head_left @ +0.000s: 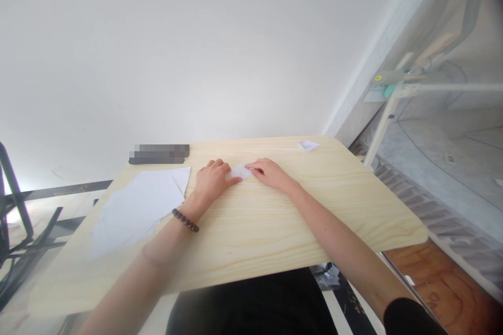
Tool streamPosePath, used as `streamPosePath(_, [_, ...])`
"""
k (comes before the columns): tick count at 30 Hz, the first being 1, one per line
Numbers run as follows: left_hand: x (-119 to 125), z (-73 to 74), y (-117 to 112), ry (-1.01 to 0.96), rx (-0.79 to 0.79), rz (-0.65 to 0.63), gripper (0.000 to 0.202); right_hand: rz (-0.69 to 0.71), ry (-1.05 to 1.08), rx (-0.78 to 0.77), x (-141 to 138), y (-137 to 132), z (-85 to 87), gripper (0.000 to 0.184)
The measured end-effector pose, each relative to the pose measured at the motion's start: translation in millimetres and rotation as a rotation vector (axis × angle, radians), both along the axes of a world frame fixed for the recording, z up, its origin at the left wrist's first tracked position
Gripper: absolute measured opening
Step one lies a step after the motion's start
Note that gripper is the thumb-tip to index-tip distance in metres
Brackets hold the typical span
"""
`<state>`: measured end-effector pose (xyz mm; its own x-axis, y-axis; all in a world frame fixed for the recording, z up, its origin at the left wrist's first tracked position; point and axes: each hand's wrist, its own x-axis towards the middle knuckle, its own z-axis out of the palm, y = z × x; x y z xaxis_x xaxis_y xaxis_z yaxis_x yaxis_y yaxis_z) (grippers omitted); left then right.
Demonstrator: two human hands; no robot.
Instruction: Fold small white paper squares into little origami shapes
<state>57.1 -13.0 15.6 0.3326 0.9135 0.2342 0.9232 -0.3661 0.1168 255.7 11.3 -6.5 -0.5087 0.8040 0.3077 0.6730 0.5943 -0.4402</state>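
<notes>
A small piece of folded white paper (239, 171) lies on the light wooden table between my two hands. My left hand (213, 180), with a dark beaded bracelet on its wrist, grips the paper's left end, thumb along the near edge and fingers curled. Thumb and fingers of my right hand (269, 173) pinch the paper's right end; the exact fold there is hidden. To the left of my left hand is a spread stack of white paper sheets (141, 199). Another small folded paper (309, 145) rests near the table's far right corner.
The wooden table (314, 241) stands against a white wall. A dark, pixelated object (159, 154) sits at its far left edge. On the right are a white metal frame (379, 133) and a bed with a grey ruffled skirt (444, 230). Black metal legs (15, 209) stand at left.
</notes>
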Motion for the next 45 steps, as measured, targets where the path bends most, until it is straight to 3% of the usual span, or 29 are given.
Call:
streamPosePath(6, [3.6, 6.6, -4.8, 0.057, -0.014, 0.046, 0.042, 0.000, -0.033, -0.006, 1.2, -0.4, 1.4, 0.029])
streamPosePath(14, [5.3, 2.4, -3.7, 0.094, 0.020, 0.010, 0.042, -0.004, -0.059, -0.001, 1.1, 0.8, 0.1, 0.030])
streamPosePath(24, [4.5, -3.9, -2.4, 0.019, 0.001, -0.183, 0.029, 0.001, -0.040, 0.030, 2.1, 1.6, -2.6, 0.030])
streamPosePath(35, [4.0, -5.0, -2.5, 0.020, 0.025, -0.223, 0.030, 0.006, -0.030, 0.059, 1.8, 2.8, -5.0, 0.029])
streamPosePath(45, [-6.9, -9.0, 6.3, -0.104, 0.001, -0.365, 0.036, 0.006, -0.029, 0.055, 2.1, 0.8, -2.7, 0.029])
